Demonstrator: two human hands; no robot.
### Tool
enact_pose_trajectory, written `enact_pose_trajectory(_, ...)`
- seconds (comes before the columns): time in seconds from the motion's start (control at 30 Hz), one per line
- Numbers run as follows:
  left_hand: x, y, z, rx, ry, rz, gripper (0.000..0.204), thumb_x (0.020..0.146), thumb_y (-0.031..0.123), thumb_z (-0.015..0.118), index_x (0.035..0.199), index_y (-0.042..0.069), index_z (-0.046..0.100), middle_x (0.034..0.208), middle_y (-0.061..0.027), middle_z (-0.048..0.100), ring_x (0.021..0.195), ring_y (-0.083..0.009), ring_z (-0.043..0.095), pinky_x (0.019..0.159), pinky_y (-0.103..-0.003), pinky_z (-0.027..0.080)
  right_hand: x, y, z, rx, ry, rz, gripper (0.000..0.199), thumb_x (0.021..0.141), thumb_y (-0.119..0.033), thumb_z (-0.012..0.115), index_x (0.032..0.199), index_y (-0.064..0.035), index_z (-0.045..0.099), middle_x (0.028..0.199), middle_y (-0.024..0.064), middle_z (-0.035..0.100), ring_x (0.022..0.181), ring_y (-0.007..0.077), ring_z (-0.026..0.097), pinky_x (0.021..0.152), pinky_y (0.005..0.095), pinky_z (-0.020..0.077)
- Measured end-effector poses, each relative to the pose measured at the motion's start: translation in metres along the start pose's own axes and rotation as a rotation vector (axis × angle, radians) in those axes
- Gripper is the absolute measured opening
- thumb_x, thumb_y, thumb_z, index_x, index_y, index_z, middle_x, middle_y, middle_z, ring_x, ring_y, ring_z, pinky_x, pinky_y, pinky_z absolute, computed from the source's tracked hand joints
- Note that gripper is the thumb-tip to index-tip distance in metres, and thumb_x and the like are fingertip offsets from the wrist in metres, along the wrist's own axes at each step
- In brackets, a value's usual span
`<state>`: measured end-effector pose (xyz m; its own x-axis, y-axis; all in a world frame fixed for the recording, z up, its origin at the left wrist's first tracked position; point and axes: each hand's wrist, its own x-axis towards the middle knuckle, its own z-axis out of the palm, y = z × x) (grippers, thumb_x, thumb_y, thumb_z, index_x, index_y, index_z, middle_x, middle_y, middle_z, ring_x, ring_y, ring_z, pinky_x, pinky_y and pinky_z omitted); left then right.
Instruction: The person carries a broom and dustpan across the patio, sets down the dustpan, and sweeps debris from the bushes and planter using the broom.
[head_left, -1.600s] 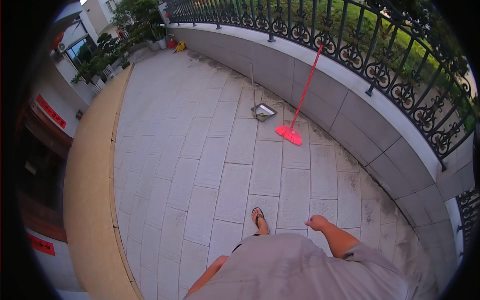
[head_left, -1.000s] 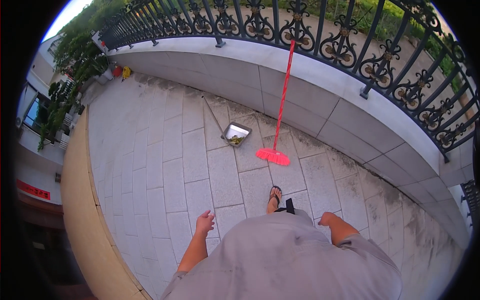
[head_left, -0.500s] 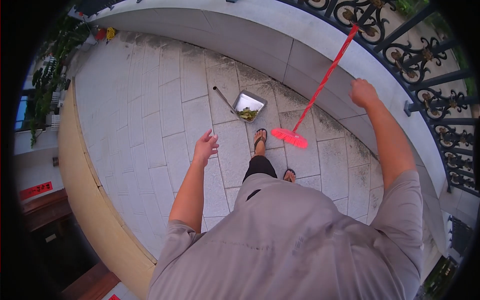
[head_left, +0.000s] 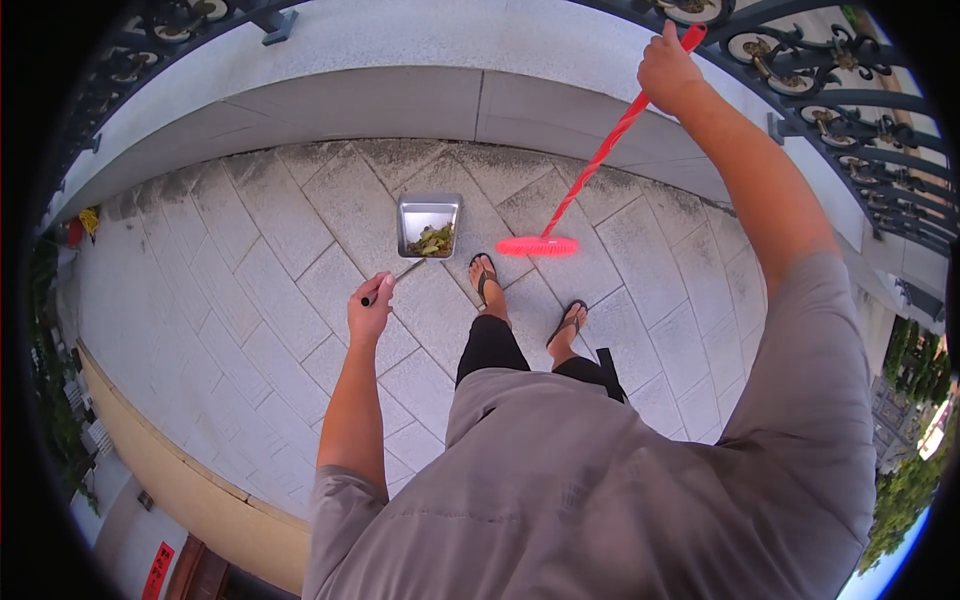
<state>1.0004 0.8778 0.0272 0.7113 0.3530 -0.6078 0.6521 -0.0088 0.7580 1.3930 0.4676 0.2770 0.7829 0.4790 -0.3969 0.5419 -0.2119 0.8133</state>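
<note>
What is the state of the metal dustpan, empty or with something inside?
Not empty. The metal dustpan lies flat on the paved floor, and a small heap of leaves sits near its back.

Left hand (head_left: 368, 318) on metal dustpan (head_left: 428, 226) handle, right hand (head_left: 668, 68) gripping red broom (head_left: 590, 170).
</note>
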Motion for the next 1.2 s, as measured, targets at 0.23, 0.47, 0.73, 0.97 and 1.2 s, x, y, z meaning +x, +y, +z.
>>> enact_pose_trajectory(0.23, -0.003, -0.014, 0.006, -0.062, -0.007, 0.049, 0.039, 0.098, 0.034, 0.070, 0.109, -0.003, 0.072, 0.097, -0.0098, 0.072, 0.080, -0.0128, 0.066, 0.072, -0.028, 0.057, -0.223, -0.105, 0.008, 0.830, -0.955, -0.190, 0.029, 0.087, -0.019, 0.061, 0.107, -0.0064, 0.077, 0.110, 0.0140, 0.075, 0.101, 0.0296, 0.073, 0.085, 0.0440, 0.0573)
enact_pose_trajectory(0.47, 0.007, 0.015, 0.030, 0.066, -0.211, 0.155, 0.031, 0.101, 0.028, 0.066, 0.101, -0.002, 0.072, 0.095, -0.0063, 0.072, 0.074, -0.0111, 0.063, 0.068, -0.026, 0.056, -0.520, -0.269, 0.012, 2.066, -1.448, 0.875, 0.034, 0.089, -0.027, 0.070, 0.094, 0.0057, 0.065, 0.067, 0.0090, 0.059, 0.050, 0.0199, 0.059, 0.045, 0.0369, 0.0486)
enact_pose_trajectory(0.73, -0.003, 0.088, 0.111, 0.370, -0.429, 0.316, 0.031, 0.099, 0.028, 0.068, 0.089, -0.001, 0.071, 0.072, -0.0021, 0.065, 0.059, -0.0075, 0.053, 0.055, -0.024, 0.044, -0.617, -0.356, -0.050, 2.104, -1.315, 1.424, 0.037, 0.089, -0.028, 0.070, 0.102, 0.0063, 0.068, 0.066, 0.0086, 0.060, 0.047, 0.0191, 0.056, 0.042, 0.0356, 0.0457)
enact_pose_trajectory(0.97, -0.053, 0.129, 0.241, 0.370, -0.505, 0.346, 0.033, 0.102, 0.030, 0.064, 0.098, -0.002, 0.070, 0.090, -0.0084, 0.072, 0.062, -0.0129, 0.061, 0.057, -0.028, 0.054, -0.666, -0.474, -0.016, 2.018, -1.049, 1.959, 0.031, 0.088, -0.023, 0.070, 0.100, 0.0059, 0.064, 0.070, 0.0143, 0.065, 0.051, 0.0232, 0.064, 0.046, 0.0383, 0.0539)
enact_pose_trajectory(1.2, -0.123, 0.168, 0.398, 0.356, -0.599, 0.344, 0.036, 0.100, 0.034, 0.067, 0.105, -0.002, 0.069, 0.096, -0.0093, 0.073, 0.066, -0.0154, 0.063, 0.058, -0.030, 0.056, -0.677, -0.497, -0.021, 2.040, -1.005, 2.431, 0.017, 0.091, -0.013, 0.064, 0.087, 0.0026, 0.059, 0.062, 0.0077, 0.054, 0.045, 0.0208, 0.057, 0.038, 0.0373, 0.0490)
